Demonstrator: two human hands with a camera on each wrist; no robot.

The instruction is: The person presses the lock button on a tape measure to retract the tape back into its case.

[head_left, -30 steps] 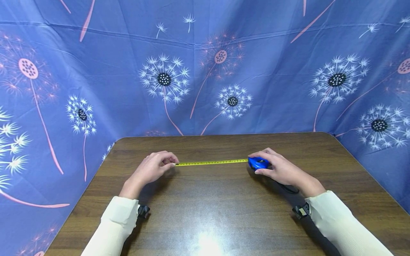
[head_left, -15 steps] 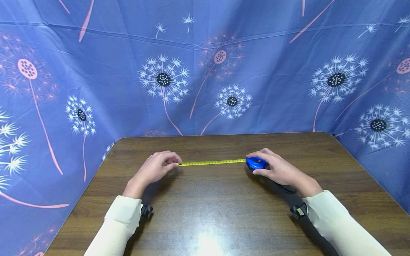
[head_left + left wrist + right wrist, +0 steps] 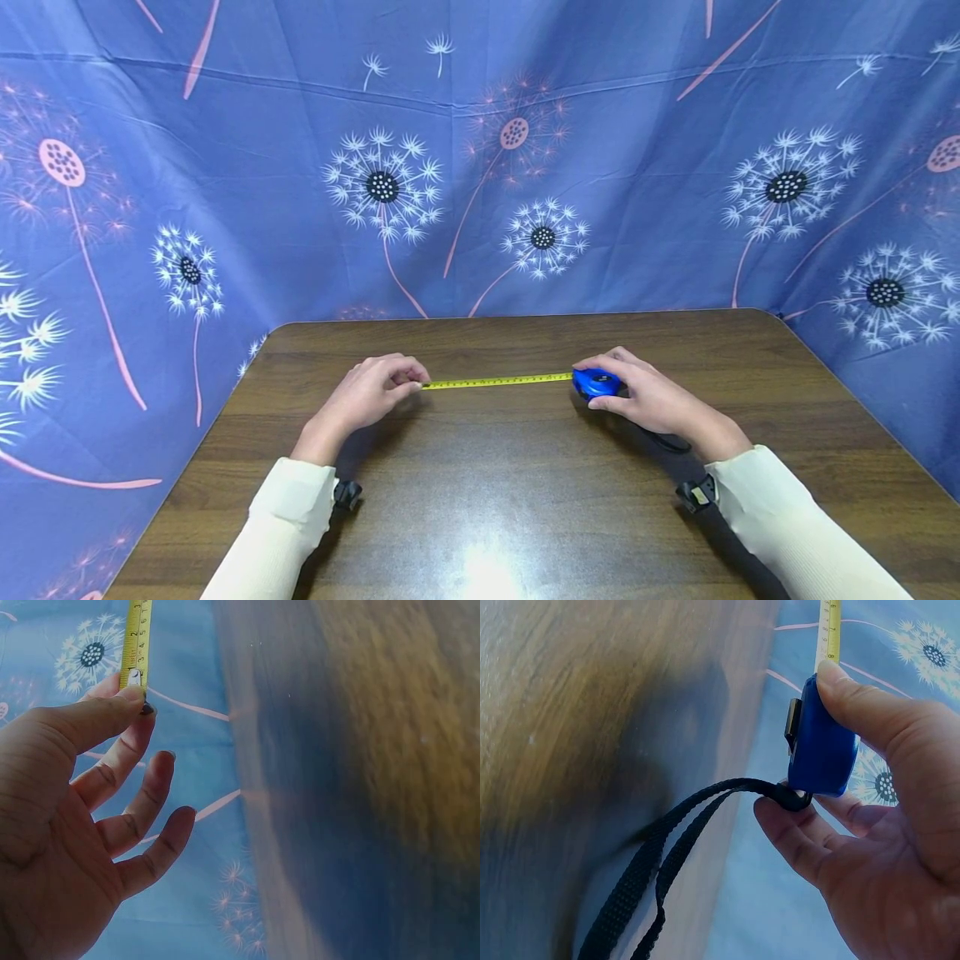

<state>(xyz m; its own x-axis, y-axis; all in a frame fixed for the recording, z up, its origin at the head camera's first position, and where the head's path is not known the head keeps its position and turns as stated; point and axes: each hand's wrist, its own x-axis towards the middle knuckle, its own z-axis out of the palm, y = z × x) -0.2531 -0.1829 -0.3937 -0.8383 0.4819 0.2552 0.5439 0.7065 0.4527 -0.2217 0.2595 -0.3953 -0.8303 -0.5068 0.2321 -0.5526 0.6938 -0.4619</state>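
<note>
A blue tape measure (image 3: 596,382) is held in my right hand (image 3: 660,404), thumb on one side and fingers on the other. Its yellow blade (image 3: 498,382) stretches leftward, nearly level, over the table. At the far end my left hand (image 3: 367,396) pinches the blade's tip between thumb and index finger. In the left wrist view the blade end (image 3: 136,656) shows its numbers and metal tip, while the other fingers (image 3: 154,787) are loosely bent. The right wrist view shows the case (image 3: 825,739) from its side, with a black wrist strap (image 3: 641,885) hanging from its lower end.
A brown wood-grain table (image 3: 480,467) lies beneath both hands, with a bright glare near its front. Behind and beside it hangs a blue cloth (image 3: 637,208) printed with dandelions. Small black cameras (image 3: 696,493) sit on the wrists at the cream sleeves (image 3: 780,508).
The hands have drawn slightly closer together: the left moved a little right, the right a little left. The visible stretch of blade is shorter. Both grips stay the same.
</note>
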